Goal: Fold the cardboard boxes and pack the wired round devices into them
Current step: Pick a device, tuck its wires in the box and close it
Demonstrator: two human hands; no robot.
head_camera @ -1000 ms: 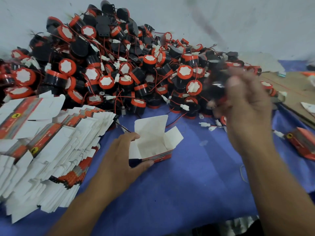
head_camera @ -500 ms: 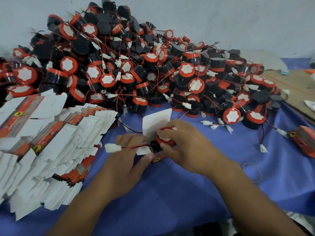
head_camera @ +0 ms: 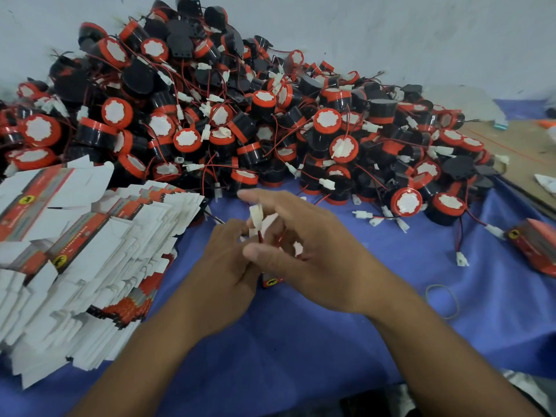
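A big heap of round black-and-red wired devices [head_camera: 240, 115] fills the back of the blue cloth. In front of it my left hand [head_camera: 224, 272] grips a small red-and-white cardboard box [head_camera: 272, 280], mostly hidden between my hands. My right hand [head_camera: 307, 251] lies over the box with its fingers around a red wire, and the white plug [head_camera: 256, 216] sticks up between both hands. The device itself is hidden under my right hand. A fanned stack of flat unfolded boxes [head_camera: 75, 251] lies at the left.
A closed red box [head_camera: 535, 245] lies at the right edge on the blue cloth [head_camera: 331, 356]. A rubber band [head_camera: 443, 300] rests right of my right wrist. Bare wooden board [head_camera: 523, 145] shows at the far right. A grey wall backs the heap.
My right hand came back from the heap with a device and set it at the open box. The white plug, earlier out to the left, now stands up between my hands.
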